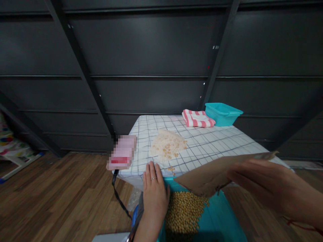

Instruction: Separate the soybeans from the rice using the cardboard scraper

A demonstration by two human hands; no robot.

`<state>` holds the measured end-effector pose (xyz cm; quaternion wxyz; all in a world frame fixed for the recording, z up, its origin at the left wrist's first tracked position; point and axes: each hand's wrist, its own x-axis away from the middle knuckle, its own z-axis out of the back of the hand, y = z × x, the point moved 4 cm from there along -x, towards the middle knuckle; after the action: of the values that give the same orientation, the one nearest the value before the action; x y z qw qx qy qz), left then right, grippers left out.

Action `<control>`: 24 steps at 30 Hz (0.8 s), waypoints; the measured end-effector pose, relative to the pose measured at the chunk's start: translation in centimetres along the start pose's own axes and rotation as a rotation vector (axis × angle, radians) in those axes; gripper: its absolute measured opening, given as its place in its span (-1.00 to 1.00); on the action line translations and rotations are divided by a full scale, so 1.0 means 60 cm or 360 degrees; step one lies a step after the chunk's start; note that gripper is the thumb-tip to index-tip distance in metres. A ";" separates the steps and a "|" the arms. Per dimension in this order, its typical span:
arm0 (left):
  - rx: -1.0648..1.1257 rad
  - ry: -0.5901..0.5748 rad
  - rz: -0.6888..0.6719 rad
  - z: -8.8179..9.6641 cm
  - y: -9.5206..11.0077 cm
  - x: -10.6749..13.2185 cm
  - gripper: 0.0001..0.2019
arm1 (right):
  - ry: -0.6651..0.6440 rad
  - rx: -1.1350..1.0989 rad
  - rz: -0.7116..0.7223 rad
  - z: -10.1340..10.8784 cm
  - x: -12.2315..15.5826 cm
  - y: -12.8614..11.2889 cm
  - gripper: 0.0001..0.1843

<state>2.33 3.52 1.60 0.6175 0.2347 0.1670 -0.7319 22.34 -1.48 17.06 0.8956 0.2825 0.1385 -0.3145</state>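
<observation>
My left hand (155, 193), with a ring on one finger, lies flat with fingers stretched out over the table's front edge, beside the rim of a teal bin. Inside that bin (217, 218) is a heap of yellow soybeans (185, 211). A brown piece of cardboard (207, 174) is tilted above the bin, and my right hand (259, 183), slightly blurred, grips it at its right end. Beyond my left hand, a pile of what looks like white rice (168, 137) with soybeans mixed in sits on the checked tablecloth. A few loose soybeans (171, 169) lie near the table's front edge.
A red-and-white striped towel (198, 118) lies at the back of the table (202, 144), next to a small teal basin (223, 116). At the left edge is a pink, pixelated item (122, 151). A dark panelled wall (151, 47) stands behind.
</observation>
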 end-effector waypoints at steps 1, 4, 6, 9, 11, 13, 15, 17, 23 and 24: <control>-0.0007 0.0006 -0.0007 0.001 0.000 0.000 -0.47 | 0.0008 0.0027 0.0071 0.001 0.004 -0.004 -0.63; -0.0018 0.0024 -0.0021 0.001 0.000 0.001 -0.47 | 0.0064 -0.0045 0.0005 0.007 0.005 0.000 -0.63; -0.0016 0.0031 -0.0022 -0.001 0.000 0.001 -0.46 | 0.0102 -0.0148 -0.0158 0.011 -0.003 0.012 -0.62; -0.0007 0.0028 -0.0013 -0.002 0.000 0.002 -0.43 | 0.0143 -0.0237 -0.0266 0.011 -0.019 0.022 -0.64; -0.0007 0.0004 -0.0005 -0.002 0.000 0.001 -0.44 | 0.0117 -0.0239 -0.0287 0.008 -0.023 0.025 -0.62; -0.0008 -0.0005 -0.0008 -0.001 0.000 0.001 -0.46 | 0.0066 -0.0265 -0.0283 0.002 -0.023 0.023 -0.61; -0.0010 0.0012 -0.0020 0.001 0.001 0.000 -0.46 | 0.0044 -0.0262 -0.0287 -0.001 -0.018 0.022 -0.60; -0.0020 0.0032 -0.0032 0.002 0.001 -0.001 -0.46 | 0.0041 -0.0202 -0.0258 -0.003 -0.015 0.019 -0.58; -0.0015 -0.0024 -0.0014 0.002 0.001 -0.002 -0.46 | 0.0009 0.0036 -0.0043 -0.011 -0.021 0.016 -0.61; 0.0000 -0.0035 -0.0006 0.002 0.000 -0.002 -0.46 | 0.0007 0.0056 -0.0034 -0.011 -0.021 0.017 -0.61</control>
<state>2.36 3.53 1.79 0.6179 0.2263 0.1605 -0.7357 21.96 0.18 17.50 0.8868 0.2974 0.1380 -0.3258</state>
